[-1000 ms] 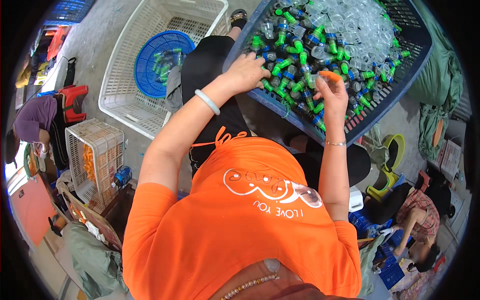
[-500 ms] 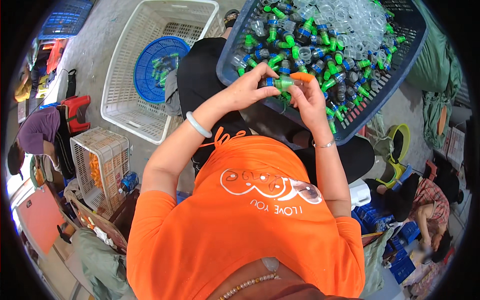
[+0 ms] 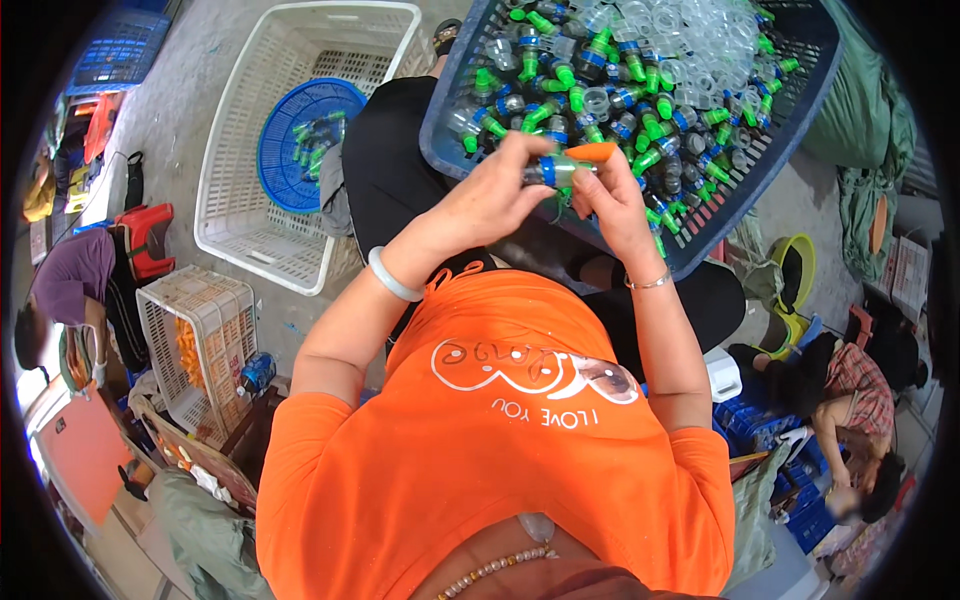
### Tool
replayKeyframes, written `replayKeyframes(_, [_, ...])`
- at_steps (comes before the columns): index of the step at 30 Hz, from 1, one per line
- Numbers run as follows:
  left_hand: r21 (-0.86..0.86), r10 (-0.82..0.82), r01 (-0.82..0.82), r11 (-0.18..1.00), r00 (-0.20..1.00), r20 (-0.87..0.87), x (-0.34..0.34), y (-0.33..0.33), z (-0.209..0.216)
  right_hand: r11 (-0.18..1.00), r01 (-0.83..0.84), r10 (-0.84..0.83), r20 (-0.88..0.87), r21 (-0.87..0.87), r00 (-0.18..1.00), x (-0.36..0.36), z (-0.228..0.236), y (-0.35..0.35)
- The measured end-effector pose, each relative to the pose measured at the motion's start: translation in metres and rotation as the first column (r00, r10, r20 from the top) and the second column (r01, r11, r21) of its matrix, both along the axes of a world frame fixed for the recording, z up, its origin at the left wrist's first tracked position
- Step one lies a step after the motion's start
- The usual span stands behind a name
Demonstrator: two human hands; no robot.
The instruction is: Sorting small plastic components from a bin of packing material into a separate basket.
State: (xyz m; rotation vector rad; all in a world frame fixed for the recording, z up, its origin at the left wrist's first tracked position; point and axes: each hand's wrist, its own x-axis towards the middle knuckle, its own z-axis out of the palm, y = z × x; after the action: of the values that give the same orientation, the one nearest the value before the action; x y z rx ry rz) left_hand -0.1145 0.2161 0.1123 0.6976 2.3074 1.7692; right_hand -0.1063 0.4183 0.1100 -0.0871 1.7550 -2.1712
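Note:
Above my lap I hold a small dark bottle-shaped piece with a blue ring, its green tip under a clear cap. My left hand wraps its dark end, thumb below and fingers above. At the capped end, the thumb and fingers of my right hand close in, an orange cover on one finger. Just beyond both hands a large dark-blue basket is filled with similar green-tipped pieces and a heap of clear caps.
Left of my leg stands a white crate holding a round blue basket with several green-tipped pieces. Another white crate contains orange pieces. Co-workers bend forward at far left and far right. A yellow basin stands at right.
The piece has shifted slightly, and its blue ring shows more plainly between my hands. My left fingers have moved on it. The view has shifted a little.

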Motion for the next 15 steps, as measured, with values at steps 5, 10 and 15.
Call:
replayKeyframes(5, [-0.067,-0.06,0.08,0.994,0.964,0.26,-0.002,-0.013,0.004,0.992,0.046,-0.044,-0.026,0.118,0.999,0.006,0.01,-0.012])
replayKeyframes(10, [-0.005,-0.148,0.154,0.988,0.957,0.251,-0.002,-0.013,0.01,0.892,0.08,0.088,-0.343,0.445,0.935,0.011,0.008,-0.004])
replayKeyframes(15, [-0.17,-0.202,0.168,0.971,0.956,-0.213,0.01,-0.007,0.011,0.976,-0.113,0.085,0.156,0.185,0.984,0.012,0.003,0.001])
